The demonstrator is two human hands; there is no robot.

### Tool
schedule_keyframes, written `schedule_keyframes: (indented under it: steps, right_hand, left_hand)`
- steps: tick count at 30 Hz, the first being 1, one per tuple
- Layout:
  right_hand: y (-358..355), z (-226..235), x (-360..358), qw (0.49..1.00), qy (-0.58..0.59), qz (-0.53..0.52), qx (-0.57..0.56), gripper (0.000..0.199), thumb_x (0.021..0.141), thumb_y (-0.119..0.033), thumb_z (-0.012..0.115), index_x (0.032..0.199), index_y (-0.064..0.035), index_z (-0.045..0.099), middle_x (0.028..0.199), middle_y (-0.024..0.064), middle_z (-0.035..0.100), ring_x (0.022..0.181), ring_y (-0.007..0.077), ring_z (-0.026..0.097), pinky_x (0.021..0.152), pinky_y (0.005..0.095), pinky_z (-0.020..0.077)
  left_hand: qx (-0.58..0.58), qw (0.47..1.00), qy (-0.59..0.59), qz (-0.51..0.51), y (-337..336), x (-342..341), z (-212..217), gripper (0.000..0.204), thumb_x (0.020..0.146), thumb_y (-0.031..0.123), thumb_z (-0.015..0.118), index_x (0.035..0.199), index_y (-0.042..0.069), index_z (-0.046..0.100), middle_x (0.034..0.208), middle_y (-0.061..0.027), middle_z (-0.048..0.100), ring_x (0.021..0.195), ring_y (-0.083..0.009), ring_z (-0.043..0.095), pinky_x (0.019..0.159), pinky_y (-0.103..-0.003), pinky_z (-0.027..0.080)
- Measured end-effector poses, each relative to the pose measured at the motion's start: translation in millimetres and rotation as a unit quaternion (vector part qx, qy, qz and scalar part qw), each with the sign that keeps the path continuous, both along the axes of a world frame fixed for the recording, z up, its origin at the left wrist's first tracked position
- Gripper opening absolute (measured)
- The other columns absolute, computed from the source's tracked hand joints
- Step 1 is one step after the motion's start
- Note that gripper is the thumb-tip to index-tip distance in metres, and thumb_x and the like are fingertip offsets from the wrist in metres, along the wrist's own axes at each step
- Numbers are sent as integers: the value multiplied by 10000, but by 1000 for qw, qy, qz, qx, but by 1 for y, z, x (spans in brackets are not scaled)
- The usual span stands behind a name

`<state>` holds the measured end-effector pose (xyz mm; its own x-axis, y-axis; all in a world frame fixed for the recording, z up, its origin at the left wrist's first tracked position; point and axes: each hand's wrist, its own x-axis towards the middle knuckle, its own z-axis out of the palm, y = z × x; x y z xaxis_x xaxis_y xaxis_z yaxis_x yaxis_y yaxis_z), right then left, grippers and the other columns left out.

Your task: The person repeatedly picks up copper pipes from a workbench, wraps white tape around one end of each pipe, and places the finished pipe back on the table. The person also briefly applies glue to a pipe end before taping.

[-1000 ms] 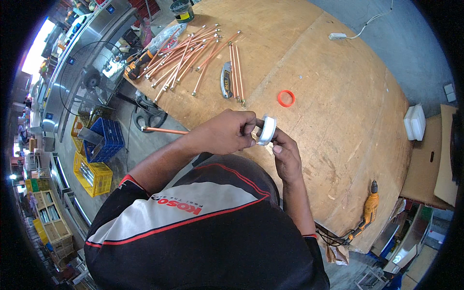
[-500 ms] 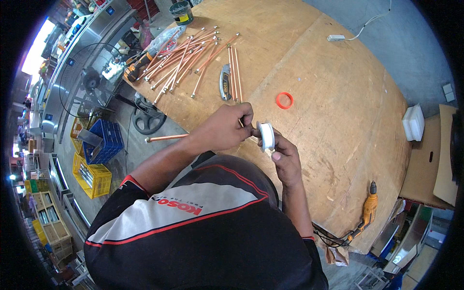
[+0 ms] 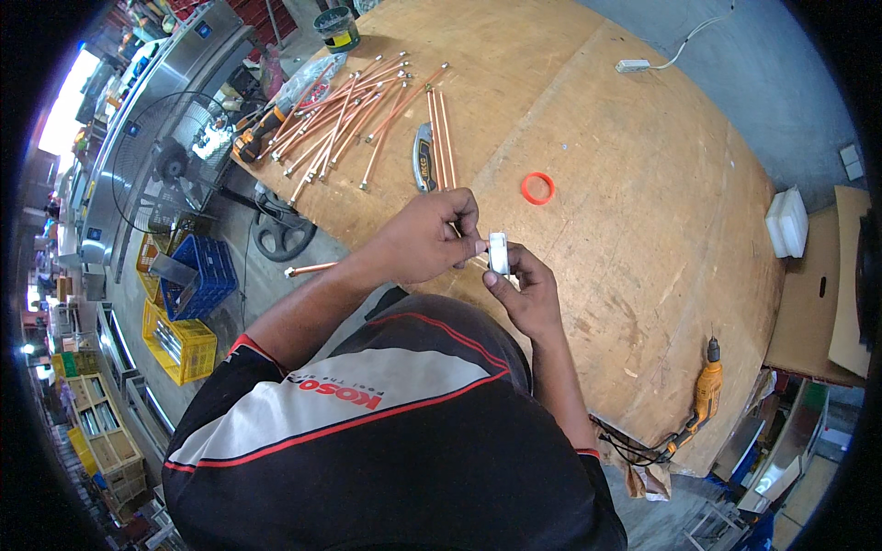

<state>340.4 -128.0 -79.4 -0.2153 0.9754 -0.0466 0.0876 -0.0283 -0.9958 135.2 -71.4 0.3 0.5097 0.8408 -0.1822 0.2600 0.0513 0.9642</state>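
Observation:
My left hand (image 3: pixel 427 237) is closed around a thin copper tube (image 3: pixel 312 269), whose far-left end with a metal fitting sticks out beyond my forearm. Most of the tube is covered by the hand and arm. Close beside those fingertips, my right hand (image 3: pixel 531 292) grips a small spool of white thread seal tape (image 3: pixel 498 253) between thumb and fingers. The tube's other end, at the spool, is largely hidden by my fingers. A red plastic ring (image 3: pixel 537 188) lies on the wooden table (image 3: pixel 634 239) beyond my right hand.
Copper tubes (image 3: pixel 344 119) with fittings lie piled at the far left, near an orange-black power tool (image 3: pixel 248 142). A utility knife (image 3: pixel 423 158) lies beside several parallel tubes. An orange drill (image 3: pixel 706 390) rests at the right edge. A dark tub (image 3: pixel 337 32) stands at the back.
The spool has turned and now shows narrower, more edge-on. My right hand has shifted slightly left and down. The tube's left end has moved a little right and shows less beyond my forearm.

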Motion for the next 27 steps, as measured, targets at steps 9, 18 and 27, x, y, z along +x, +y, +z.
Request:
schedule_keyframes:
  steps: [9, 18, 27]
  right_hand:
    - [11, -9, 10, 992, 60, 91, 62, 447, 767, -99, 703, 1193, 16, 626, 1246, 159, 646, 1232, 235, 562, 1076, 403, 400]
    - [11, 17, 10, 966, 230, 111, -23, 546, 779, -174, 686, 1270, 38, 574, 1336, 152, 594, 1269, 260, 532, 1113, 416, 355]
    - [2, 29, 11, 989, 130, 70, 32, 391, 840, -240, 715, 1144, 0, 662, 1270, 154, 637, 1271, 276, 532, 1114, 424, 340]
  left_hand:
    - [-17, 995, 4, -101, 6, -10, -18, 285, 879, 31, 712, 858, 52, 429, 794, -30, 559, 702, -92, 586, 604, -268, 492]
    - [49, 994, 91, -33, -1, -4, -16, 213, 850, 70, 717, 855, 8, 513, 707, -62, 565, 633, -133, 623, 549, -310, 478]
    - [9, 999, 32, 32, -2, 7, -13, 187, 887, 44, 671, 896, 15, 486, 779, -62, 585, 653, -114, 614, 551, -288, 488]
